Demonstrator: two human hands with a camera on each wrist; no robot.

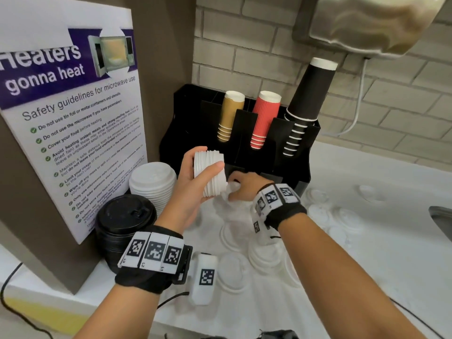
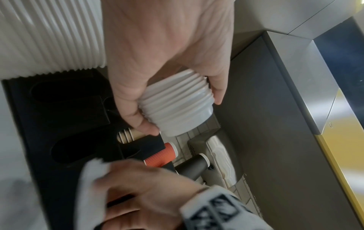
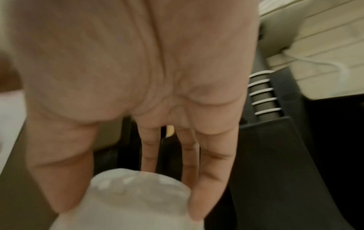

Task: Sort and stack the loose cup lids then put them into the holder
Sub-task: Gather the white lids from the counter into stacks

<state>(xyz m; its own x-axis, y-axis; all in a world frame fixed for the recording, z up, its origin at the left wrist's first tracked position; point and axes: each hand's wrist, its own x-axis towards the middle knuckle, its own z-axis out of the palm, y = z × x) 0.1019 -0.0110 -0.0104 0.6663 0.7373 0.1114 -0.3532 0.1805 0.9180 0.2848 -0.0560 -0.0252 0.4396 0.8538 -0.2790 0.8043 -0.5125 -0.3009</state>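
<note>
Your small nested stack of white ribbed plastic cup lids lies tilted on its side, lifted off the counter just in front of the black plastic cup-and-lid holder; a single white plastic lid, blurred, sits just beside that stack's lower end; a taller stack of larger white domed lids stands upright left of the holder, touching a stack of black plastic lids in front of it; loose white lids lie scattered flat on the white counter, some overlapping; the holder's front lid wells show dark.
</note>
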